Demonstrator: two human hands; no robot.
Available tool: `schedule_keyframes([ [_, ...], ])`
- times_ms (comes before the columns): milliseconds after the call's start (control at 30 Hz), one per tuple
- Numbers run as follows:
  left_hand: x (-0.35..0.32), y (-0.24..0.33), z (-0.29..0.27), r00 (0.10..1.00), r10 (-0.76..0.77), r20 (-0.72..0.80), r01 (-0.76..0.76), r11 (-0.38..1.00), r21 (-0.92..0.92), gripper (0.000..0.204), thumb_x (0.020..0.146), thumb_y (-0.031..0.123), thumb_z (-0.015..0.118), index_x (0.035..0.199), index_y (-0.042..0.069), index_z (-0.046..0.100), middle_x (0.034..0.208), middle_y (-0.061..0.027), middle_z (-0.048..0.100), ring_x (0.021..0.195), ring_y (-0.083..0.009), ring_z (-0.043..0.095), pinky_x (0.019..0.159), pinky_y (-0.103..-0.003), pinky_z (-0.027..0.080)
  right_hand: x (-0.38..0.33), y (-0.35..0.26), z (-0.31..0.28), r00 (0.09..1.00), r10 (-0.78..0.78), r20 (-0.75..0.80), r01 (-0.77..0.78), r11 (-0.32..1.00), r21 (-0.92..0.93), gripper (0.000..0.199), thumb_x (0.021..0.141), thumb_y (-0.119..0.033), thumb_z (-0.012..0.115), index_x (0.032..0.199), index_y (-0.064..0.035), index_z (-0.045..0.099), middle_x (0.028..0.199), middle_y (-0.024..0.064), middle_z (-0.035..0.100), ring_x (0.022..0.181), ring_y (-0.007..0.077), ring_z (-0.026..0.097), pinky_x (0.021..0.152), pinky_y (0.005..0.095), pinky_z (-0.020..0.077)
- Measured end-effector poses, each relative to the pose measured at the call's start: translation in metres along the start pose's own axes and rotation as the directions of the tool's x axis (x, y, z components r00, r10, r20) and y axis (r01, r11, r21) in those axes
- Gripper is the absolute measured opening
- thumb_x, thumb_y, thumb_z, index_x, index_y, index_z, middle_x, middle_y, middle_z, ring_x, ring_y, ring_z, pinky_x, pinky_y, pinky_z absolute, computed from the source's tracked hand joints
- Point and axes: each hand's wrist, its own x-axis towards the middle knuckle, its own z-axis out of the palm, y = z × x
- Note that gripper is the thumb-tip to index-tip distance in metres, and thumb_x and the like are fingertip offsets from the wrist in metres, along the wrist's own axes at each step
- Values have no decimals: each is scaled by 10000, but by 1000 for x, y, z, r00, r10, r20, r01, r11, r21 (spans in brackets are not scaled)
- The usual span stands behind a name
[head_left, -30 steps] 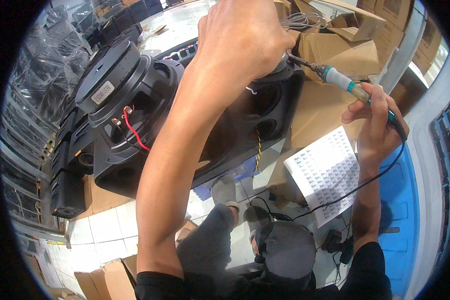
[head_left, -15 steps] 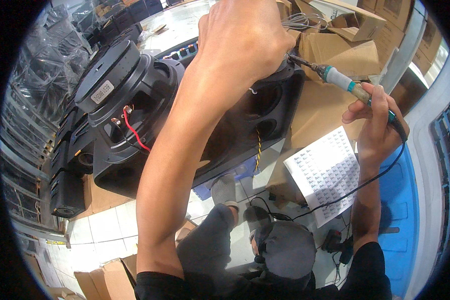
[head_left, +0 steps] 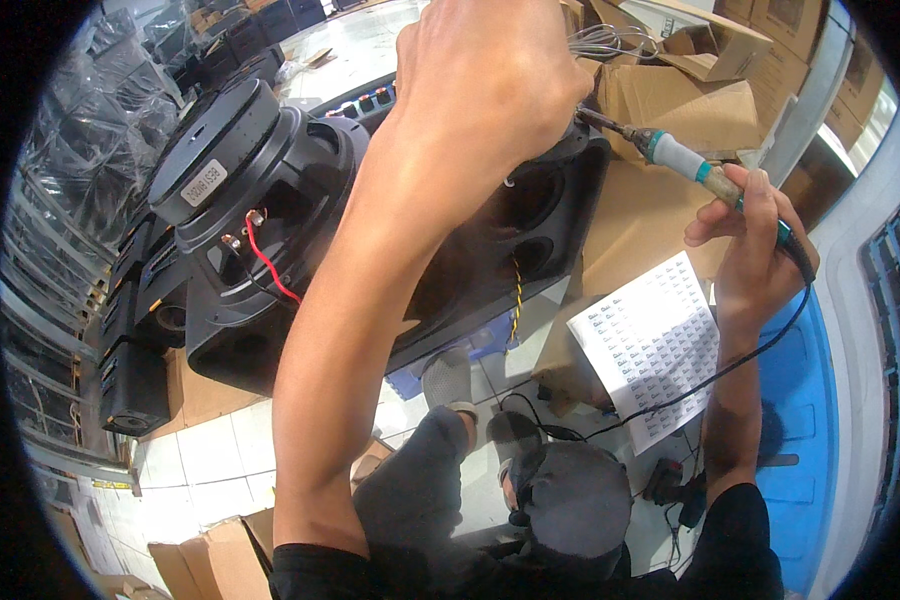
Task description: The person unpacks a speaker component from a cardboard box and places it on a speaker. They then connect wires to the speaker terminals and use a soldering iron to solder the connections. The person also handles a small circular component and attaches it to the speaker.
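My right hand (head_left: pixel 760 235) is closed around a soldering iron (head_left: pixel 678 158) with a pale grip and teal collars. Its dark tip reaches left to beside my left hand (head_left: pixel 495 85), and a black cable runs down from its rear end. The left hand is curled, back toward me, over the far part of a black speaker cabinet (head_left: pixel 570 235); its fingers and whatever they pinch are hidden. A large speaker driver (head_left: pixel 215 155) rests magnet-up on the cabinet's left part, with a red wire (head_left: pixel 268 262) at its terminals. A yellow-and-black twisted wire (head_left: pixel 517 300) hangs from the cabinet.
Cardboard (head_left: pixel 680 110) lies beyond the iron. A printed white sheet (head_left: pixel 650 350) lies below the right hand, near a blue plastic surface (head_left: pixel 800 400). More black speaker boxes (head_left: pixel 135 390) stand at left, by plastic-wrapped goods (head_left: pixel 100 130). A power tool (head_left: pixel 670 485) sits on the tiled floor.
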Motion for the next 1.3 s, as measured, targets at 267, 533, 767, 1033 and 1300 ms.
schedule_keyframes([
  [267,-3,8,-3,1000,-8,15,8,1000,6,241,733,111,683,735,-126,640,751,-352,630,782,-497,661,737,-521,515,0,-1,-1,1000,-1,29,2,999,-39,359,1045,-240,527,1045,65,715,667,130,688,530,190,666,543,300,536],
  [533,-14,9,13,981,120,-151,-113,992,54,199,746,98,656,787,-95,674,778,-340,647,794,-499,660,756,-532,517,0,1,-2,999,-8,37,9,999,-32,356,1047,-246,523,1051,54,716,668,133,690,536,193,675,553,303,550],
  [767,-9,6,11,990,108,-89,-106,994,28,214,752,102,650,800,-104,679,779,-344,648,794,-497,659,758,-535,515,0,3,-3,999,-13,39,14,999,-36,361,1044,-263,532,1044,47,716,671,135,693,540,191,681,533,304,556],
  [1033,-14,17,-6,997,-31,-66,31,999,7,233,780,137,667,820,-92,690,781,-322,658,797,-491,662,758,-513,521,1,5,-3,999,-19,41,20,999,-48,356,1043,-247,524,1037,57,710,673,134,688,537,191,680,507,303,565],
  [1300,-33,-7,-5,931,-39,-363,42,999,-1,349,851,259,717,946,-76,740,612,-92,584,593,-97,539,613,-281,453,4,5,-1,995,25,-97,-20,999,45,346,1027,-228,567,1004,82,720,650,164,676,515,204,671,496,303,565],
])
